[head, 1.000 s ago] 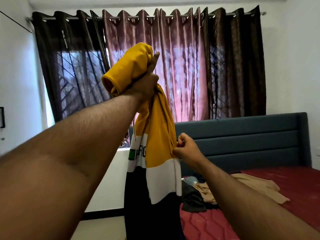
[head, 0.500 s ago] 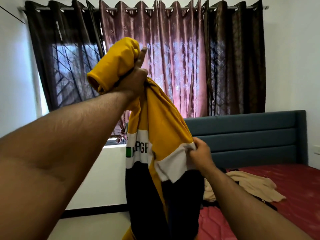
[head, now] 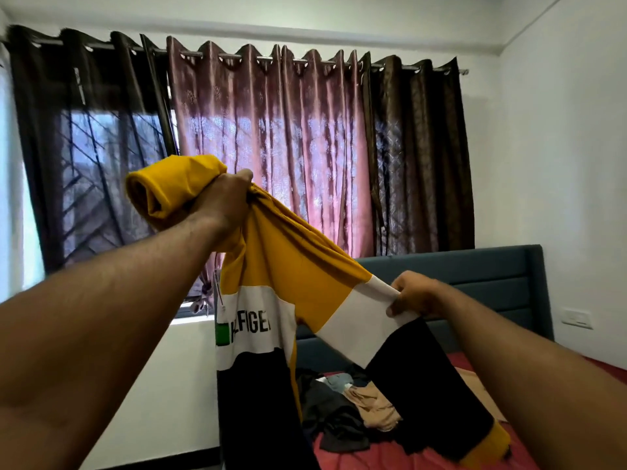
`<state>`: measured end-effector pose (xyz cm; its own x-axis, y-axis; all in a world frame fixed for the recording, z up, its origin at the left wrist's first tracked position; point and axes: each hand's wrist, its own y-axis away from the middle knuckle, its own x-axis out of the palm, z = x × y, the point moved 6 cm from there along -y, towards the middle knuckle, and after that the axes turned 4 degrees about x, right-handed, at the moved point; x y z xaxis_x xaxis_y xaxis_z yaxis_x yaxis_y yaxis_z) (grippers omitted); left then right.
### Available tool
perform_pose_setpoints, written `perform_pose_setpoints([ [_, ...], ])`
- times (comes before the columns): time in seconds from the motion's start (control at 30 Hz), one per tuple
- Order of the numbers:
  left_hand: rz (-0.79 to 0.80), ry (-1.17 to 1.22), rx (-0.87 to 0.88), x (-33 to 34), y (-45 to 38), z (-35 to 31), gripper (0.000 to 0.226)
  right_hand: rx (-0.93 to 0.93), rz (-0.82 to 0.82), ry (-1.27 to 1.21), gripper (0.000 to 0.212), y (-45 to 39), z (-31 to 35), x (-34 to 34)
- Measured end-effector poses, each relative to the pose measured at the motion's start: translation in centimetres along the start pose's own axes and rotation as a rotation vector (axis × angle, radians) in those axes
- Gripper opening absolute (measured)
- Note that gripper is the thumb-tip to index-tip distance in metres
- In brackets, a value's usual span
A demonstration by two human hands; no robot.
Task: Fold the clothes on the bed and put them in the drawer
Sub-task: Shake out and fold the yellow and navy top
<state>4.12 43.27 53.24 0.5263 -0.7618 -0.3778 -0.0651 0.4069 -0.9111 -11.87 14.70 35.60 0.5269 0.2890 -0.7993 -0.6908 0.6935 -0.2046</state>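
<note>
1. Sweatshirt (head: 298,283) first: yellow, white and black blocks, held up in the air in front of you, near the bed's left edge and not resting on it. Your left hand (head: 222,198) has a fistful of bunched yellow fabric up high; your right hand (head: 415,295) pinches the white band of a sleeve (head: 366,320) and holds it out to the side.

2. What could go wrong: that left grip is a wad, not a seam or shoulder. If you lay it down from there, I'd bet the body lands twisted and your fold goes lumpy.

3. The black lower half hangs past the bottom of the view, so it may drag on the floor or catch the mattress edge when you swing it over.

4. The sleeve is stretched taut between your hands. Let go of one side carelessly and it flops back across the front.

5. Pile of clothes (head: 349,405) on the red bed (head: 373,452): dark and tan pieces in a heap. Drop the sweatshirt on top and you're folding on bumps.

6. Containers: no drawer in view, so I can't tell what's in it or whether it's open.
</note>
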Motion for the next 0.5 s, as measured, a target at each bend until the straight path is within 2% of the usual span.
perform_pose_setpoints([
  [0.03,-0.006,0.032,-0.006,0.1,0.2,-0.3,0.021,0.064,0.043,0.003,0.015,0.2,-0.1,-0.1],
  [0.17,-0.004,0.108,-0.063,0.3,0.7,-1.1,0.028,0.203,0.176,-0.22,0.029,2.6,0.0,0.9],
  [0.33,-0.002,0.145,-0.173,-0.9,1.1,-0.4,0.029,0.242,0.28,-0.236,0.012,5.7,-3.5,4.5],
  [0.4,0.033,0.124,-0.177,-1.3,1.5,-0.6,0.022,0.15,0.128,-0.226,0.01,5.7,-3.8,4.5],
  [0.47,0.128,0.073,-0.188,-1.0,2.1,-1.0,0.011,0.018,-0.147,-0.185,0.023,5.5,-3.0,3.4],
  [0.5,0.177,0.062,-0.197,-0.5,2.3,-1.1,0.01,-0.019,-0.223,-0.181,0.029,5.5,-2.7,2.9],
])
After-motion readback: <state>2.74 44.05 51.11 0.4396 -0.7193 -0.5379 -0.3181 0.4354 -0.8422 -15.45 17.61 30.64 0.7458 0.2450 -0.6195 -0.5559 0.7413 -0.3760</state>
